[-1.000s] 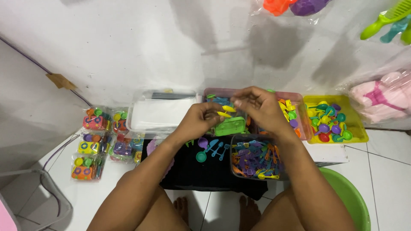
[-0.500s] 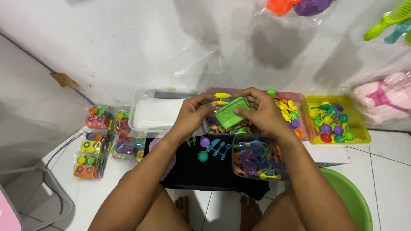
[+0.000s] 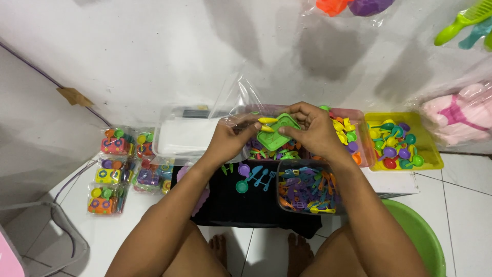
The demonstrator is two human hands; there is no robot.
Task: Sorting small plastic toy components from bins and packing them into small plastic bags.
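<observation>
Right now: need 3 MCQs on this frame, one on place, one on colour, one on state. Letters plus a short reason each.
1. Where does the yellow tray sit relative to the hands?
A. At the person's left
B. At the person's right
C. Between the feet

2. What colour is the small square tray held in both hands?
A. Green
B. Red
C. White

3. What is the state of the clear plastic bag?
A. Sealed flat on the floor
B. Held up, open, at the left hand
C. Stuffed in the green basin

Key: 1 B, it lies past the right hand. 2 A, plainly green. 3 B, the film rises by the left hand's fingers.
</observation>
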